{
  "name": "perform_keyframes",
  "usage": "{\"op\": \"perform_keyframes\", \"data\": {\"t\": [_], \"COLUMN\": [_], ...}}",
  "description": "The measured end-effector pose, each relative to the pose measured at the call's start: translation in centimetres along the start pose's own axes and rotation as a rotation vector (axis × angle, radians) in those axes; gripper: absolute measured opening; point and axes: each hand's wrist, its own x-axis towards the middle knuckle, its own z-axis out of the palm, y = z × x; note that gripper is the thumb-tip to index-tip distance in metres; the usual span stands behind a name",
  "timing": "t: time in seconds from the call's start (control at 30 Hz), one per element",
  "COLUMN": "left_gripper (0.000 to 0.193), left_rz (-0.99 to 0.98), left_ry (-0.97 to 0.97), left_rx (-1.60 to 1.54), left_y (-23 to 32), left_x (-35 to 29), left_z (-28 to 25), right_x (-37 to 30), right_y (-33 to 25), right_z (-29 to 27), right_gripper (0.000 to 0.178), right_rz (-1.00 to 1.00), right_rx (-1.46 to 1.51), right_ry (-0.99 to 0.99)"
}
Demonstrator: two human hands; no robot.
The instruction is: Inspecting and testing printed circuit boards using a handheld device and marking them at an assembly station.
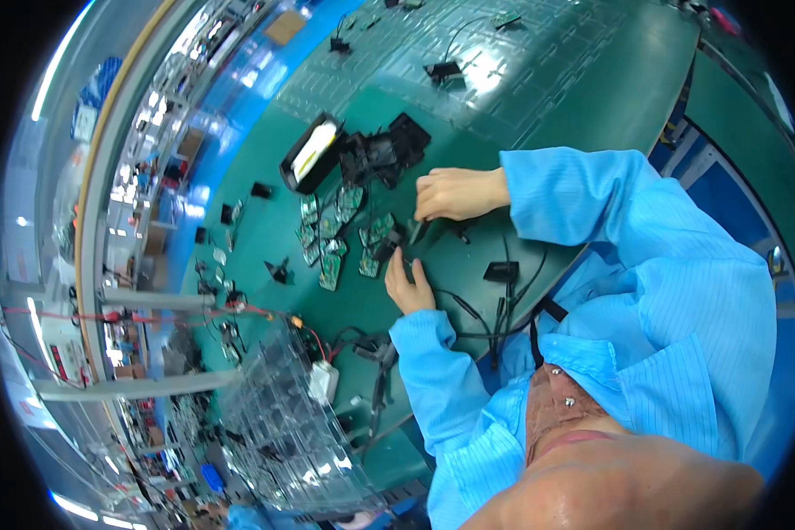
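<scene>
My left hand (406, 284) is at the middle of the green table, its fingertips pinching a small black block-like part (389, 245). Just above and to the right, my right hand (455, 194) has its fingers closed on a thin dark piece (418, 232) pointing down toward the left hand; its exact kind is too small to make out. Several green circuit boards (330, 265) lie left of the hands. A small dark bit (462, 236) rests below the right hand. Nearer me is a black rectangular part (501, 271) with black cables (468, 306) around it.
Beyond the boards stand a black open box (314, 155) and a heap of black parts (384, 152). Clear plastic trays (291, 415) sit at lower left, with a white plug-like block (323, 382) beside them. More transparent trays (539, 66) cover the far table.
</scene>
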Motion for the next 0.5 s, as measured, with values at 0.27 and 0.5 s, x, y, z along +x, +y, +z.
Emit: {"op": "perform_keyframes", "data": {"t": [0.27,0.5], "left_gripper": [0.034,0.034], "left_rz": [-0.016,-0.292], "left_ry": [0.139,-0.125], "left_rx": [-0.063,-0.723], "left_y": [3.5,4.1], "left_x": [0.3,0.1], "left_z": [-1.5,-0.6], "right_x": [-2.5,-1.8], "right_y": [-1.1,-1.4], "right_z": [2.0,1.5], "right_gripper": [0.014,0.020], "right_rz": [0.014,0.200], "right_rx": [0.252,0.408], "right_ry": [0.095,0.178]}}
